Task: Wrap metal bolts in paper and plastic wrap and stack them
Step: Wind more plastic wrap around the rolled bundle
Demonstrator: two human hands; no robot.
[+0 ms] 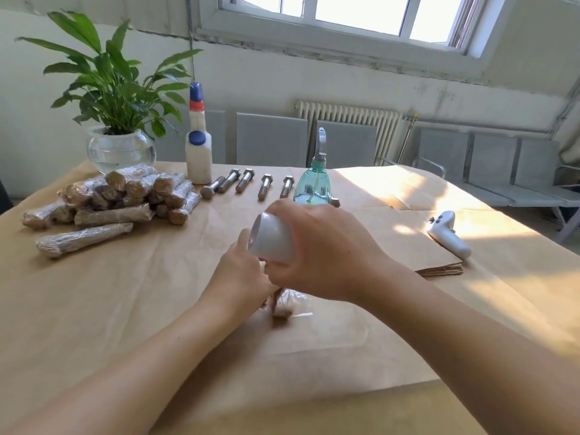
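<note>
Wrapping a bolt in plastic film

The right hand (317, 249) grips the film roll (271, 238); the left hand (241, 271) holds the half-wrapped bolt (282, 306) beneath it. Slack could bunch the film.

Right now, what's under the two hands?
A paper-wrapped bolt with clear plastic film pokes out below the left hand. The right hand grips a white roll; the bolt's upper end is covered.

It looks like a plain workroom. A table (94, 309) is covered in brown paper, with bolts (244, 182) in a row, a radiator (348, 117) under a big window (345, 17), and rough walls.
</note>
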